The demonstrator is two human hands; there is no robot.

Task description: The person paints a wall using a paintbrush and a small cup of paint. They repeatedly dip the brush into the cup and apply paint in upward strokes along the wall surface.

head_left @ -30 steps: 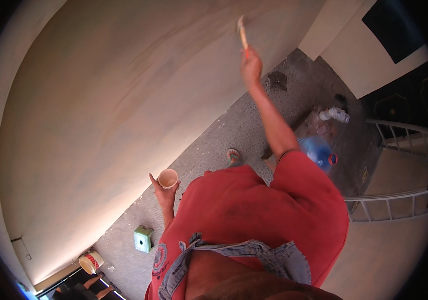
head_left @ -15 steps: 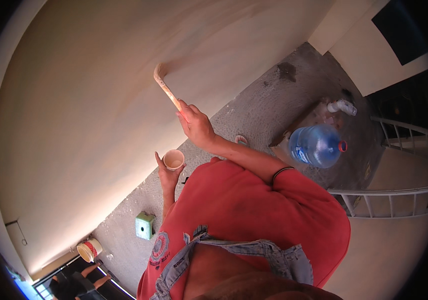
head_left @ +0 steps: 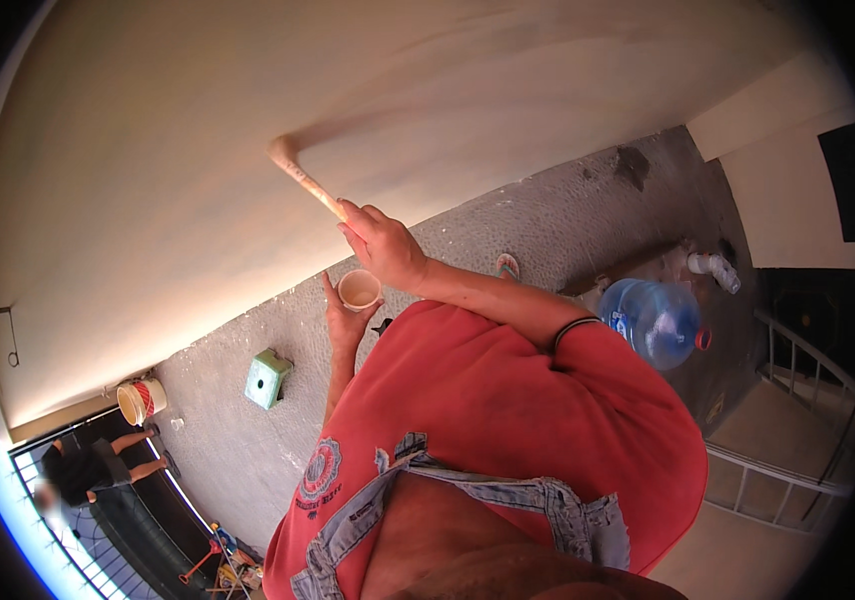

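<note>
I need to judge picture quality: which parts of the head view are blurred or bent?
Head view: the brush tip is smeared by motion blur; the right hand and cup are fairly sharp; the wall's edge bends near the dark fisheye rim.

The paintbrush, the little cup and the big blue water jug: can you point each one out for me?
paintbrush [head_left: 306,180], head view, on the middle of its pale handle.
small cup [head_left: 359,289], head view, on its open top.
blue water jug [head_left: 653,320], head view, on the middle of its clear blue body.
</note>
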